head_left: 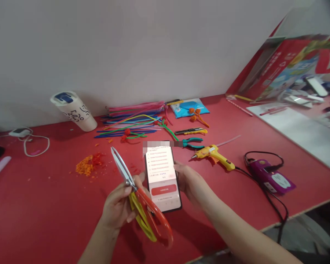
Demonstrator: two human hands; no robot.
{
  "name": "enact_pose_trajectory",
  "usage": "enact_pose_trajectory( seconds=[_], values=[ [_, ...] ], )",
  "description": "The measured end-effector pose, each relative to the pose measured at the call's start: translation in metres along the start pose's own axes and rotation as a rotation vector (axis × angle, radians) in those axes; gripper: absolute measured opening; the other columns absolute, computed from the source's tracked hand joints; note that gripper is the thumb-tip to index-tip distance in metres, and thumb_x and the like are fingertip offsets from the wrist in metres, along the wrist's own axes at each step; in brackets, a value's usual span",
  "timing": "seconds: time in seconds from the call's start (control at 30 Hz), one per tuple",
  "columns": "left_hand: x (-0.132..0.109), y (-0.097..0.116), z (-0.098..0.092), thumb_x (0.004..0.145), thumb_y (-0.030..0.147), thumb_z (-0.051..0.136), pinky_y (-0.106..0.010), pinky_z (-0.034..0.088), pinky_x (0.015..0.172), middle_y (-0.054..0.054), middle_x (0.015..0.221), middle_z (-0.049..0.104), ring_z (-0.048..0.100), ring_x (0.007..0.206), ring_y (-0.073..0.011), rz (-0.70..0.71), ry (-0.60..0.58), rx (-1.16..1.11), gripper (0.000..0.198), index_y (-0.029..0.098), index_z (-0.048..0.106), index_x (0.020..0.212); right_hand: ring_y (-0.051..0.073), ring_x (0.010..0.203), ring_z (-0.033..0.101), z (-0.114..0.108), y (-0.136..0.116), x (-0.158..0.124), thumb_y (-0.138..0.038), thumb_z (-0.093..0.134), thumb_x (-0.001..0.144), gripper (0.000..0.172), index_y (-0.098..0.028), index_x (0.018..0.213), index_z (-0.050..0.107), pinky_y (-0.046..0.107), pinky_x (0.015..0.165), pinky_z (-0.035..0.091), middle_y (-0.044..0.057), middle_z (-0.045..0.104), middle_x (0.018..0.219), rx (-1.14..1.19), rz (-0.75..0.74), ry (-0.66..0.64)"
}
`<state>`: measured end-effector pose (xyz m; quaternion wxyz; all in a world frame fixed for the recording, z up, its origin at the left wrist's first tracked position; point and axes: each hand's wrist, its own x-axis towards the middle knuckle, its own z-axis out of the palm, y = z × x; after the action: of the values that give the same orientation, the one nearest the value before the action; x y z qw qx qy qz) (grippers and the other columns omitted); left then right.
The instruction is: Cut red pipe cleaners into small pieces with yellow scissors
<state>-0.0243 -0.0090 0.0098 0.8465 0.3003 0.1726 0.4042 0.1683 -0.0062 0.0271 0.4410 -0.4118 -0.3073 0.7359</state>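
My left hand [117, 206] is closed around the scissors [143, 200] near their pivot. The silver blades point up and away, and the red and yellow handles hang toward me. Upright over the table is a lit smartphone [162, 183], with my right hand [191, 181] gripping its right edge. My left fingertips come close to the phone's left side; whether they touch it is hidden behind the scissors. Left of the blades lies a pile of orange and red fuzzy clippings [89, 165]. Past the phone are green-handled pliers [192, 142] and a yellow glue gun [215, 156].
Pipe cleaners [134, 117] lie along the wall, with red-tipped twisted stems [126, 135] and an orange one [199, 115] nearby. A utility knife [192, 131], blue packet [178, 110], white tumbler [76, 112], purple power box [271, 176] with black cords and shopping bag [283, 66] surround them.
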Motion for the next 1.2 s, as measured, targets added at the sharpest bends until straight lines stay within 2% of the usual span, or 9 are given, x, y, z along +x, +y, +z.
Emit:
enact_pose_trajectory(
  seconds=[0.07,0.2,0.33,0.43,0.57,0.8,1.03,1.2],
  values=[
    [0.000,0.000,-0.002,0.075,0.024,0.039,-0.011,0.027,0.028,-0.012,0.067,0.061,0.056,0.049,-0.0141,-0.012,-0.022,0.002,0.019,0.011,0.052,0.078,0.019,0.073,0.059,-0.001,-0.001,0.001,-0.034,0.040,0.075,0.032,-0.016,0.096,0.056,0.030,0.063,0.042,0.007,0.064,0.086,-0.017,0.014,0.005],
    [-0.001,-0.001,-0.003,0.075,0.025,0.039,-0.011,0.026,0.028,-0.013,0.067,0.061,0.055,0.047,-0.0134,-0.022,-0.053,0.006,0.020,0.011,0.052,0.079,0.016,0.064,0.058,0.000,-0.002,0.001,-0.031,0.048,0.070,0.025,-0.015,0.085,0.060,0.027,0.059,0.041,0.005,0.065,0.077,-0.021,0.024,0.100],
    [-0.001,-0.001,-0.002,0.074,0.026,0.040,-0.011,0.026,0.027,-0.013,0.066,0.061,0.054,0.047,-0.0130,-0.027,-0.054,0.020,0.020,0.010,0.052,0.077,0.016,0.063,0.057,0.003,-0.003,0.002,-0.029,0.051,0.068,0.023,-0.013,0.083,0.060,0.026,0.056,0.040,0.005,0.065,0.074,-0.023,0.036,0.135],
    [-0.002,0.000,0.000,0.074,0.027,0.041,-0.011,0.026,0.027,-0.012,0.067,0.061,0.055,0.048,-0.0136,-0.029,-0.036,0.029,0.020,0.010,0.052,0.077,0.016,0.062,0.057,0.005,-0.004,0.003,-0.035,0.049,0.070,0.028,-0.013,0.083,0.061,0.025,0.055,0.039,0.006,0.065,0.073,-0.017,0.062,0.139],
    [-0.001,0.001,0.003,0.075,0.026,0.040,-0.011,0.025,0.027,-0.014,0.068,0.062,0.051,0.043,-0.0106,-0.035,-0.062,0.030,0.020,0.010,0.053,0.077,0.017,0.067,0.058,0.006,-0.004,0.006,-0.042,0.038,0.075,0.039,-0.014,0.090,0.060,0.026,0.056,0.039,0.007,0.065,0.083,0.018,0.100,0.118],
    [0.000,0.002,0.001,0.074,0.025,0.040,-0.011,0.026,0.027,-0.013,0.068,0.062,0.053,0.047,-0.0121,-0.037,-0.052,0.018,0.021,0.010,0.054,0.077,0.016,0.062,0.058,0.005,-0.003,0.006,-0.028,0.050,0.068,0.022,-0.015,0.080,0.062,0.025,0.054,0.040,0.005,0.066,0.075,-0.004,0.096,0.156],
    [-0.001,0.002,0.001,0.076,0.025,0.039,-0.010,0.025,0.027,-0.014,0.069,0.063,0.052,0.044,-0.0101,-0.054,-0.068,0.037,0.022,0.010,0.054,0.078,0.017,0.066,0.060,0.010,-0.005,0.007,-0.036,0.045,0.074,0.028,-0.015,0.079,0.063,0.027,0.059,0.042,0.005,0.067,0.075,0.082,0.088,0.161],
    [-0.001,0.001,0.001,0.076,0.024,0.039,-0.010,0.027,0.027,-0.014,0.069,0.062,0.055,0.047,-0.0124,-0.045,-0.060,0.024,0.021,0.010,0.054,0.078,0.017,0.064,0.059,0.007,-0.005,0.005,-0.036,0.048,0.072,0.028,-0.014,0.081,0.062,0.026,0.056,0.042,0.005,0.066,0.076,0.028,0.087,0.145]
  ],
)
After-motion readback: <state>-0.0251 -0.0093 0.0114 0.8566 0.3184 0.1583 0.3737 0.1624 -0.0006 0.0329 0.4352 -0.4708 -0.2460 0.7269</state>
